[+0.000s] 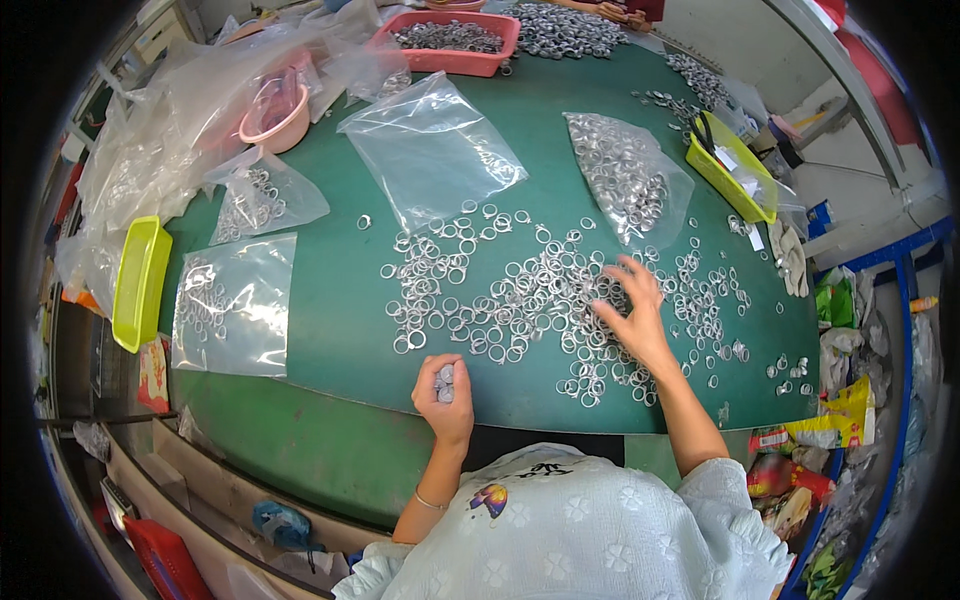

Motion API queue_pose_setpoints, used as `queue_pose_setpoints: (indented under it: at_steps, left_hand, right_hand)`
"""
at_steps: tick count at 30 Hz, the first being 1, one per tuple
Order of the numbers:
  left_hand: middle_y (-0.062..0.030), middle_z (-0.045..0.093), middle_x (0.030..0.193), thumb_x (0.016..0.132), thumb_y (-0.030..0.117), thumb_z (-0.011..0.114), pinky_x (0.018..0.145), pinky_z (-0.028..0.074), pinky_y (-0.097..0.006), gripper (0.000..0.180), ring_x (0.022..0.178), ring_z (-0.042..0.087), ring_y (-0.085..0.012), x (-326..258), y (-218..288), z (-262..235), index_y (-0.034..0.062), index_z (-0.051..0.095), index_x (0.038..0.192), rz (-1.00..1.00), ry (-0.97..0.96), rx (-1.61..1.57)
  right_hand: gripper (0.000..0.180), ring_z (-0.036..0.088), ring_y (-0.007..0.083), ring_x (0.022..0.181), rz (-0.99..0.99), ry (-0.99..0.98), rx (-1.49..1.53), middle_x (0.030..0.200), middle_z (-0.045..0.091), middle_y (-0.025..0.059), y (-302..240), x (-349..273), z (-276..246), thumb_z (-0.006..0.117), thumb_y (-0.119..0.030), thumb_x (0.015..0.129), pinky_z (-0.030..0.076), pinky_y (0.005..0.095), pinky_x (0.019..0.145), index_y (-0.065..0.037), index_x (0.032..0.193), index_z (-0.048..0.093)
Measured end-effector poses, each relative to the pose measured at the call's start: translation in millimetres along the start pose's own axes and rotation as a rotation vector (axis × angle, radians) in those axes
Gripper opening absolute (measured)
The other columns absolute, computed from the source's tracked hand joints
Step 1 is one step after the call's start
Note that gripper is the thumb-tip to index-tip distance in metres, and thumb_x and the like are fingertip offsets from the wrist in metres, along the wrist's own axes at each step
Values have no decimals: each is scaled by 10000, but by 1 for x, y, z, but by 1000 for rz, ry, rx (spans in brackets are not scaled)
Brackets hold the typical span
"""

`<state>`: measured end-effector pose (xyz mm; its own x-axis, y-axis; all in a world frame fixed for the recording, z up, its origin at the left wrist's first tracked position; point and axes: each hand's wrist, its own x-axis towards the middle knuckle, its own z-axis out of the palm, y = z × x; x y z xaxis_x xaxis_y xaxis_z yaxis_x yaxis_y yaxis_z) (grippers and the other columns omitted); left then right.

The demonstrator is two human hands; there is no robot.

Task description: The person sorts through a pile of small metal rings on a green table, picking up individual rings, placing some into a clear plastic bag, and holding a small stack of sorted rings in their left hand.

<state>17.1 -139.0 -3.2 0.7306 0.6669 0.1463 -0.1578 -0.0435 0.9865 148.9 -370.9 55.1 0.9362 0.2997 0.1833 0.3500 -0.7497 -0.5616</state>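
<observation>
Here your left hand (443,392) sits near the front edge of the green desk (340,330), curled shut around a short stack of metal rings (445,382); the stack's long axis runs roughly upright in your grip, toward the far side of the desk. Your right hand (634,312) reaches forward with the forearm angled up and to the left, palm down, fingers spread open and resting on the loose rings (520,300) scattered across the middle of the desk, holding nothing. A clear bag (235,305) with a few rings lies flat to your left, another clear bag (628,178), fuller, lies beyond your right hand. A yellow tray (138,282) stands at the left edge, a second yellow tray (735,170) at the right, and a pink basket (450,42) of rings sits at the far side.
</observation>
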Motion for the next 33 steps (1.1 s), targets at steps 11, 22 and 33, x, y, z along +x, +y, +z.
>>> queue_pose_setpoints:
  at_steps: [11,22,33]
  left_hand:
    - [-17,497,687,834,-42,564,459,330,-206,42,520,432,-58,0,-4,2,-19,581,864,24,-20,28]
    - [-7,476,614,887,-10,530,412,313,-193,50,462,411,-49,0,1,4,-13,558,928,14,-54,35]
    - [-1,467,594,895,7,530,420,310,-193,54,462,407,-49,-2,3,5,-7,560,938,13,-47,35]
  right_hand:
    - [703,179,416,1346,133,-75,-122,1444,253,214,3,-31,44,555,-449,861,140,537,1073,-2,1361,344]
    - [687,220,388,1339,-380,-348,-104,1431,292,148,-57,-51,46,725,-343,728,199,573,1063,-81,1300,450]
    - [457,430,302,1137,-392,-171,-84,1203,466,103,-9,-64,16,694,-211,747,329,462,949,-109,1162,533]
